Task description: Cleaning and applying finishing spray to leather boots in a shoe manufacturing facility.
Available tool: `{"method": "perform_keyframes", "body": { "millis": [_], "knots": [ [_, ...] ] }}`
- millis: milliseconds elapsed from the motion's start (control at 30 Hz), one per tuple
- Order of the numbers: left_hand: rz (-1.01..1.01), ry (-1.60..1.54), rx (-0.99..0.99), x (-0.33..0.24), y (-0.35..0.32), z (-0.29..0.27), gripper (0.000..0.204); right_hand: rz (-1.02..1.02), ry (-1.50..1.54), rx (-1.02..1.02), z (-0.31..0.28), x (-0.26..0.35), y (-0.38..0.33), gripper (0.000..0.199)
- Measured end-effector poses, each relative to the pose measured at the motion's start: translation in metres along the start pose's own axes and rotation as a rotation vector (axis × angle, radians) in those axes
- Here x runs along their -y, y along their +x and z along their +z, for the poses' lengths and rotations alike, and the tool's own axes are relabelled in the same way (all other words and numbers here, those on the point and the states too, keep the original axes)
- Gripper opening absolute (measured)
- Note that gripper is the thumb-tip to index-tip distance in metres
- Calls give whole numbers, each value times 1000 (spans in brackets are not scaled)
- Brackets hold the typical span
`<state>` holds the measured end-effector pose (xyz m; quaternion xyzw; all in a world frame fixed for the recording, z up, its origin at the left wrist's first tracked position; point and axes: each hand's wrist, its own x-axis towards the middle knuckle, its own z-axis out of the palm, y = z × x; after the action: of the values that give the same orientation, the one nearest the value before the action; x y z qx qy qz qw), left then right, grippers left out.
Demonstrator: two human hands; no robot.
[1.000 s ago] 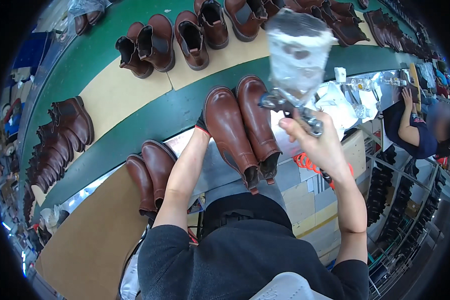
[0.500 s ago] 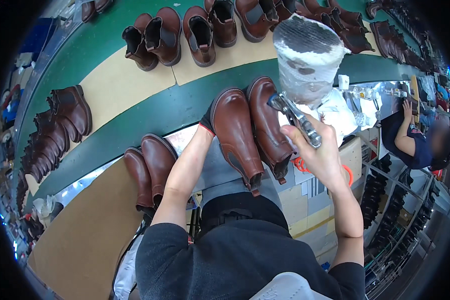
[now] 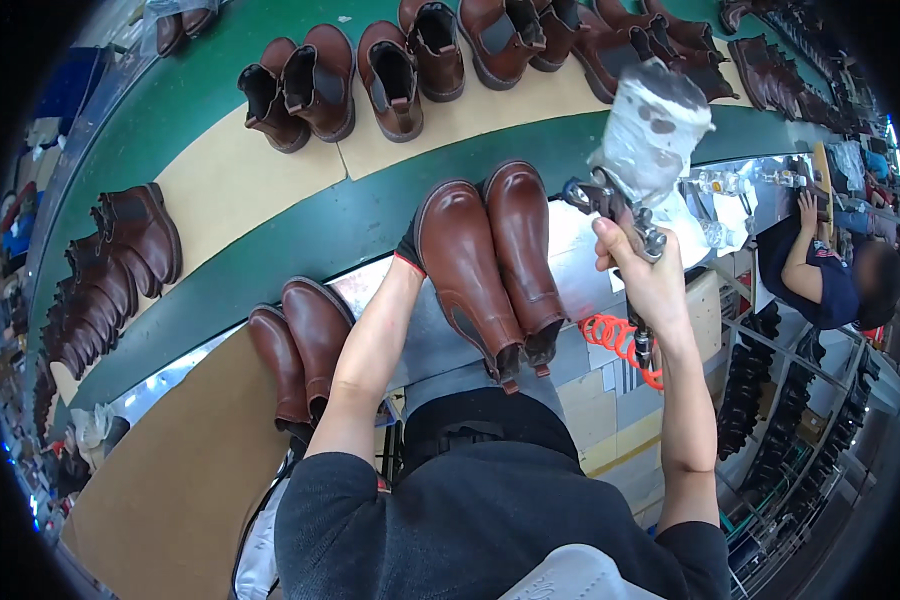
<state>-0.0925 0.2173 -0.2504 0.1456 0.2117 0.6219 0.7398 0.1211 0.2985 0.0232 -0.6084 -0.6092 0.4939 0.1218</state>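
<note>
My left hand (image 3: 410, 255), in a dark glove, grips a pair of glossy brown ankle boots (image 3: 490, 265) from underneath, toes pointing away from me, over the green conveyor belt (image 3: 300, 235). My right hand (image 3: 645, 275) is closed around the handle of a spray gun (image 3: 630, 160) with a paint-smeared cup on top, held just right of the boots. An orange coiled air hose (image 3: 625, 345) hangs below the gun.
Another pair of brown boots (image 3: 295, 350) stands at my lower left on the bench. Several more pairs (image 3: 410, 60) sit on tan boards along the belt, and a row (image 3: 110, 280) at the left. A person in a dark shirt (image 3: 820, 275) works at the right.
The boots and my left hand shifted slightly nearer and to the right. The spray gun moved right, away from the boot toes, and now tilts outward.
</note>
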Motion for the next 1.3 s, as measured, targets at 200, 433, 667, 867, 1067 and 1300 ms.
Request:
{"method": "perform_keyframes", "body": {
  "millis": [200,433,667,867,1067,1300],
  "knots": [
    [5,-49,-86,25,4,-63,32,-53,94,-7,10,-2,-26,26],
    [31,82,-57,25,2,-62,34,-147,98,281,42,25,-30,28],
    [186,393,35,-14,21,17,36,-58,-126,422,39,46,-37,44],
    [121,259,-35,-8,22,7,44,-339,-67,282,55,33,-27,46],
    [63,78,-48,-9,19,26,36,-260,-85,296,54,33,-33,46],
    [-21,-34,-48,5,16,-2,33,-183,38,186,50,24,-33,37]
  ]
}}
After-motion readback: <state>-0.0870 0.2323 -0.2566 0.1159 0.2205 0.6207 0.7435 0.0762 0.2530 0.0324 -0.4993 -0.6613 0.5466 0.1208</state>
